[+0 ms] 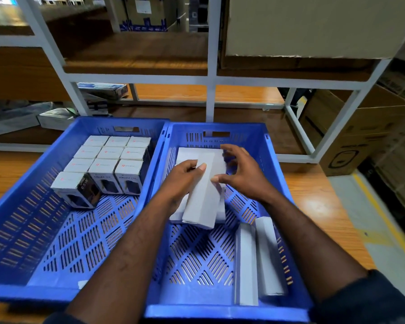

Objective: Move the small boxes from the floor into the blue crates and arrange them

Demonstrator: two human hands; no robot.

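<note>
step: seating box (201, 202) in right crate (220, 312) | left hand (182, 178): gripping box, askew over stack (192, 153) | right hand (241, 174): spread, holding nothing, thumb at box edge | tip: square long edges with stack, then let go

Both blue crates (17, 206) are moulded plastic, smooth with a dull sheen, their walls and bottoms slotted. The long white box (204, 197) in the right one is plain matt card. The small boxes (108, 157) in the left one have matt white tops and glossier dark printed sides. The wood surface (313, 202) beneath is orange-brown, varnished, shining where light strikes. The rack frame (211, 94) looks like white-painted metal, its shelf boards (138, 50) dark wood. The big carton (313, 26) is rough brown cardboard, the sleeve (369, 298) dark cloth.
</note>
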